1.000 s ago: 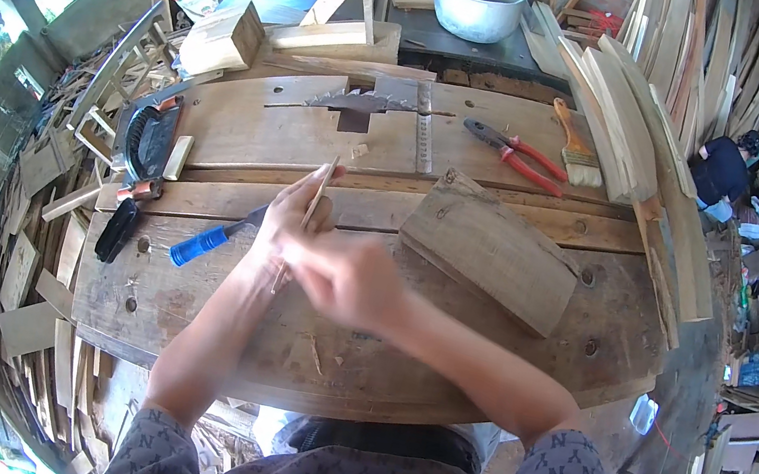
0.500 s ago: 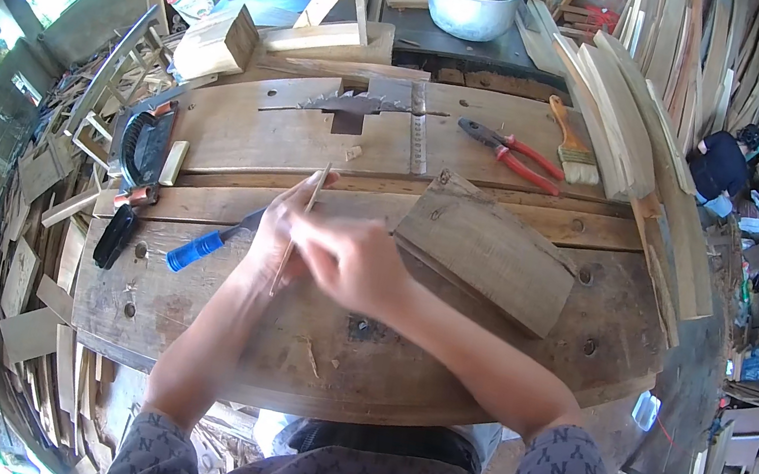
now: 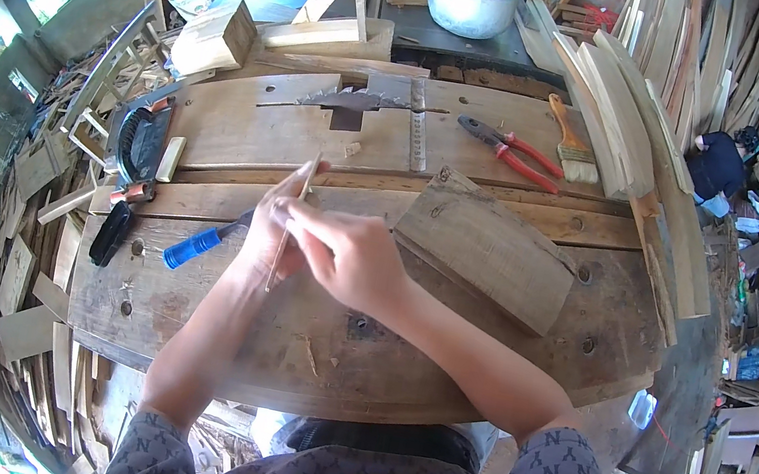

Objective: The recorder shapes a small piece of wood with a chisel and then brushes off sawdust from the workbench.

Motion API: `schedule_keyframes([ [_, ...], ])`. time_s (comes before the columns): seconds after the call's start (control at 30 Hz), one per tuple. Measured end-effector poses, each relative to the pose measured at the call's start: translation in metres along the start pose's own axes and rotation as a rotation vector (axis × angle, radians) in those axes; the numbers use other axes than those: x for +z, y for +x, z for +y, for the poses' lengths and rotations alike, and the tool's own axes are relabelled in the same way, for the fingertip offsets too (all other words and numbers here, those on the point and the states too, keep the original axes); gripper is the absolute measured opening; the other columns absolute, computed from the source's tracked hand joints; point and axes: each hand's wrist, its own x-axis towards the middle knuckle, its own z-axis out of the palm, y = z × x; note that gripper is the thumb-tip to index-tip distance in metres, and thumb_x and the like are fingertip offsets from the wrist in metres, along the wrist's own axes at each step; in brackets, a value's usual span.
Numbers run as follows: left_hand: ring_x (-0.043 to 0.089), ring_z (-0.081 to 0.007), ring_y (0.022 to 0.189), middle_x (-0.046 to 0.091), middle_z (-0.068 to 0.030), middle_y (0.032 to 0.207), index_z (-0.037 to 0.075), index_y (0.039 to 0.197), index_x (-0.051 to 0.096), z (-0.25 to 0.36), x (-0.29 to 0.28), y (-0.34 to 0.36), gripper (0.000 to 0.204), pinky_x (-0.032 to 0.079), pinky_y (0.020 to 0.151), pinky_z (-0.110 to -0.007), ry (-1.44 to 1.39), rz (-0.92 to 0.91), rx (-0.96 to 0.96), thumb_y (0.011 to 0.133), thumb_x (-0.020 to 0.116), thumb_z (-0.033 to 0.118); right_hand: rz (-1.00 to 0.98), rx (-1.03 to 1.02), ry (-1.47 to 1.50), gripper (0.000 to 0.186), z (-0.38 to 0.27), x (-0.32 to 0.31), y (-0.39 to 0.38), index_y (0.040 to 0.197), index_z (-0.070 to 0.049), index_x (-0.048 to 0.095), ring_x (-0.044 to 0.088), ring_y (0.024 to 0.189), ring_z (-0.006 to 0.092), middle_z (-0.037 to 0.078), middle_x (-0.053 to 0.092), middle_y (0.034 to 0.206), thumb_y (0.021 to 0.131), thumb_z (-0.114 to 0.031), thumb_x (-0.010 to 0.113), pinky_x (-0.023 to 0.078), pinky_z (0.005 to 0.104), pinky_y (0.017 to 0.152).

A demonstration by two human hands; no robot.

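Note:
A thin wooden stick (image 3: 271, 279) lies along the palm of my left hand (image 3: 266, 235), its far end sticking out past the fingers. My left hand is closed on it above the bench. My right hand (image 3: 351, 254) crosses over from the right, fingers bent together at the middle of the stick; what its fingertips hold is hidden. A blue-handled tool (image 3: 193, 248) with a metal blade rests on the bench just left of my left wrist, the blade end partly covered. Right of my hands lies a thick wooden board (image 3: 489, 246).
Red-handled pliers (image 3: 516, 155) and a paintbrush (image 3: 573, 149) lie at the back right of the workbench (image 3: 437, 369). A jagged blade (image 3: 352, 102) crosses a slot. A black-handled tool (image 3: 140, 144) sits left. A metal pot (image 3: 471, 4) stands behind; a person (image 3: 720, 163) is far right.
The stick has shifted slightly toward the left and away from me along with my left hand. My right hand has moved slightly, its fingers still at the stick. Nothing on the bench has been moved.

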Motion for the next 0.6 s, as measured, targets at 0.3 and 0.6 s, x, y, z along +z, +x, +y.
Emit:
schedule_keyframes([
  [0.3, 0.031, -0.0069, 0.042, 0.036, 0.0054, 0.052, 0.006, 0.129, 0.059, -0.002, 0.013, 0.003, 0.033, 0.026, 0.041, -0.023, -0.084, 0.151, -0.097, 0.108, 0.052, 0.030, 0.042, -0.079, -0.062, 0.031, 0.008, -0.004, 0.002, 0.124, -0.005, 0.070, 0.063, 0.051, 0.0190, 0.011, 0.069, 0.071, 0.093, -0.009, 0.066, 0.049, 0.0325, 0.047],
  [0.6, 0.039, -0.0046, 0.047, 0.041, 0.0080, 0.056, 0.003, 0.128, 0.061, 0.000, 0.011, -0.002, 0.032, 0.029, 0.041, -0.023, -0.043, 0.075, -0.004, 0.107, 0.054, 0.026, -0.073, -0.010, 0.010, 0.032, 0.005, -0.003, -0.003, 0.124, -0.004, 0.069, 0.064, 0.050, 0.0200, 0.010, 0.069, 0.070, 0.093, -0.011, 0.066, 0.049, 0.0333, 0.046],
])
